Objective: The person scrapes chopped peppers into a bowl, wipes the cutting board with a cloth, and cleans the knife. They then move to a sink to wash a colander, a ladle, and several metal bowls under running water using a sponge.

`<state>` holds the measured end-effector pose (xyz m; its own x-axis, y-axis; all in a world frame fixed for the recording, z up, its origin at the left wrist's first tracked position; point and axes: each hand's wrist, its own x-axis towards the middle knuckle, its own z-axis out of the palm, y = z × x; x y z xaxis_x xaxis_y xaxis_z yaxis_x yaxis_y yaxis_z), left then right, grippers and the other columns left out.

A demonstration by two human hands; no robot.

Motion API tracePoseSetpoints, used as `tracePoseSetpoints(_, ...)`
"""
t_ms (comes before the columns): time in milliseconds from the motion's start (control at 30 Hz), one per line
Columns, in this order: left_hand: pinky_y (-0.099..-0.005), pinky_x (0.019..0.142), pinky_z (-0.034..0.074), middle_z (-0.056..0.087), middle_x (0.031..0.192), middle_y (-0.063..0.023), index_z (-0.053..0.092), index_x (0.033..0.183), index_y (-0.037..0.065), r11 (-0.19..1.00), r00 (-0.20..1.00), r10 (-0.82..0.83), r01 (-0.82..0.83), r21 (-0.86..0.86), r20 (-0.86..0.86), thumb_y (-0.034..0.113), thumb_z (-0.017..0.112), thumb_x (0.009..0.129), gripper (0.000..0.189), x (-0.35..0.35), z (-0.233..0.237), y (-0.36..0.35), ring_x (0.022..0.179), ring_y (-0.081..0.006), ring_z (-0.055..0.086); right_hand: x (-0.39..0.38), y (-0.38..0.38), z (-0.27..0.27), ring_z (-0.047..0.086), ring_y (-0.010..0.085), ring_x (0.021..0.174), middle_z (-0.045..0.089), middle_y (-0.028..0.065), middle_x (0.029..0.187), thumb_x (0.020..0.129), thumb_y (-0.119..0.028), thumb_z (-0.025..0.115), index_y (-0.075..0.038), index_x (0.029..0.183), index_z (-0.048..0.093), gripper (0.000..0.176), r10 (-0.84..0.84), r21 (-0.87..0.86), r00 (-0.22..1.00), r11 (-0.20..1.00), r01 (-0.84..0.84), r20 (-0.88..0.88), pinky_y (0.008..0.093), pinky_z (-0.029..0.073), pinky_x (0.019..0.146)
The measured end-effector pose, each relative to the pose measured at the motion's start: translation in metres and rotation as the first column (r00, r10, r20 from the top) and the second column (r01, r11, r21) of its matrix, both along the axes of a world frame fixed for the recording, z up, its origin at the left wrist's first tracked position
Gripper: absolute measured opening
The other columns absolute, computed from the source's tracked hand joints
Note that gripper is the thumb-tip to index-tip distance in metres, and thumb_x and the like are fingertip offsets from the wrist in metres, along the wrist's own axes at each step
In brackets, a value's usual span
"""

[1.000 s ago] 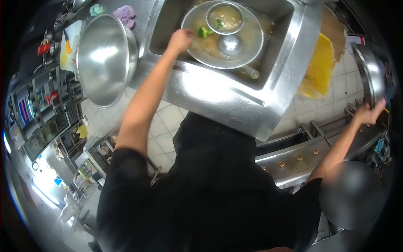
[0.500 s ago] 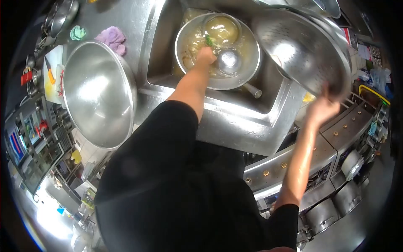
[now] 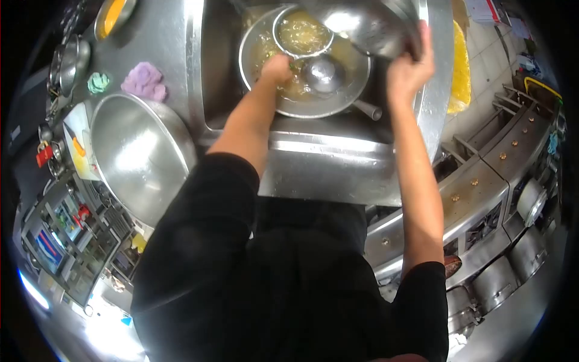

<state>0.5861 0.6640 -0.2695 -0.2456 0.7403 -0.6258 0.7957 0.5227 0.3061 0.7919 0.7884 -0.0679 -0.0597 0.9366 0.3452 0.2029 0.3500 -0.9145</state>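
Observation:
My left hand (image 3: 277, 69) is closed inside a large metal pan (image 3: 244, 57) of cloudy yellowish water in the sink. A small green bit shows at its fingers; what they hold is hidden. Beside that hand a round metal bowl-like vessel (image 3: 276, 36) with a thin rim sits in the water, and a shiny rounded metal piece (image 3: 323, 73) lies to its right. Raised at the right of the sink, my right hand (image 3: 410, 75) grips the rim of a big metal colander (image 3: 377, 27). The colander is tilted over the sink's far right side, partly out of frame.
A large steel bowl (image 3: 136, 154) leans at the counter's left, near a purple cloth (image 3: 145, 81) and a green scrunched cloth (image 3: 98, 82). Further left lies a cutting board (image 3: 78, 130) with an orange-handled knife (image 3: 78, 146). A stove (image 3: 476, 187) stands at the right.
My right hand has swung the colander left and away from me, over the sink. My left hand stays in the pan, and the view has shifted right.

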Motion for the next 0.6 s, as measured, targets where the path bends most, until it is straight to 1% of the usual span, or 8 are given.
tracePoseSetpoints(67,-0.0383,0.088,0.046,0.059,0.109,-0.016,0.061,0.109,0.011,0.999,1.0,-0.004,0.004,-0.04,0.005,0.013,0.061,0.069,0.04,0.005,-0.001,0.008,0.101,-0.0301,0.057,-0.018,-0.01,-0.008,0.05,0.0228,0.115,0.053,0.014,0.123,0.068,0.021,0.034,-0.005,0.124,0.051,0.064,0.056,-0.05,0.998,0.997,-0.055,0.033,0.0312,0.04,0.096)
tracePoseSetpoints(167,-0.0372,0.086,0.047,0.059,0.108,-0.0192,0.061,0.106,0.002,0.994,0.994,-0.011,0.0,-0.107,-0.11,0.019,0.063,0.069,0.04,0.016,0.018,-0.01,0.101,-0.0314,0.057,-0.035,-0.012,-0.057,0.056,0.0276,0.107,0.056,0.0181,0.117,0.076,0.01,0.053,-0.004,0.116,0.057,0.042,0.007,0.105,0.973,0.994,-0.032,0.232,0.0318,0.042,0.091)
tracePoseSetpoints(267,-0.0368,0.081,0.049,0.063,0.095,-0.0206,0.065,0.092,-0.002,0.962,0.992,0.123,-0.121,-0.244,-0.007,0.02,0.064,0.07,0.031,0.013,0.068,-0.006,0.092,-0.0318,0.061,-0.052,-0.009,-0.086,0.053,0.0338,0.109,0.054,0.0208,0.119,0.074,-0.008,0.065,-0.004,0.12,0.054,0.047,0.122,-0.445,0.986,0.893,-0.061,0.111,0.0339,0.041,0.092)
tracePoseSetpoints(367,-0.0345,0.077,0.05,0.064,0.091,-0.0191,0.065,0.091,-0.004,0.844,0.939,0.233,-0.065,-0.532,0.254,0.019,0.066,0.068,0.033,0.004,0.149,-0.002,0.083,-0.0295,0.063,-0.052,0.005,-0.112,0.049,0.034,0.113,0.051,0.0214,0.121,0.074,-0.014,0.068,-0.002,0.126,0.046,0.058,0.201,-0.38,0.926,0.922,-0.069,0.318,0.0355,0.039,0.094)
tracePoseSetpoints(467,-0.0294,0.07,0.049,0.065,0.089,-0.0151,0.064,0.101,0.001,0.985,0.933,0.026,0.037,-0.166,0.359,0.016,0.067,0.067,0.037,0.029,0.262,0.019,0.075,-0.0215,0.062,-0.019,-0.002,-0.042,0.055,0.0263,0.105,0.057,0.0164,0.113,0.076,-0.02,0.068,-0.001,0.118,0.051,0.049,0.288,-0.334,0.955,0.896,-0.293,-0.065,0.0336,0.044,0.087)
tracePoseSetpoints(500,-0.0286,0.069,0.049,0.065,0.088,-0.0137,0.064,0.104,0.003,1.0,0.88,-0.012,0.005,0.017,0.475,0.014,0.067,0.067,0.039,0.04,0.283,0.029,0.075,-0.0195,0.062,-0.001,-0.006,-0.017,0.057,0.0188,0.096,0.061,0.0104,0.105,0.08,-0.024,0.066,-0.004,0.115,0.055,0.042,0.404,-0.472,0.878,0.74,-0.479,-0.257,0.0288,0.045,0.079)
tracePoseSetpoints(567,-0.0268,0.065,0.048,0.063,0.089,-0.0068,0.062,0.101,-0.001,0.991,0.71,0.092,-0.136,0.008,0.699,0.01,0.067,0.068,0.035,0.086,0.349,0.071,0.077,-0.0122,0.058,0.043,-0.015,0.034,0.055,0.0228,0.097,0.057,0.0095,0.107,0.086,-0.046,0.051,-0.008,0.121,0.049,0.051,0.166,-0.558,0.6,0.24,-0.795,-0.783,0.0379,0.046,0.076)
tracePoseSetpoints(600,-0.0263,0.065,0.047,0.063,0.088,-0.0063,0.063,0.101,0.001,0.986,0.71,-0.054,-0.072,0.148,0.702,0.012,0.067,0.069,0.034,0.108,0.354,0.092,0.075,-0.0122,0.058,0.068,-0.009,0.063,0.053,0.0241,0.101,0.055,0.0101,0.109,0.088,-0.047,0.048,-0.008,0.12,0.047,0.051,0.0,-0.45,0.462,0.227,-0.864,-0.887,0.0395,0.047,0.079)
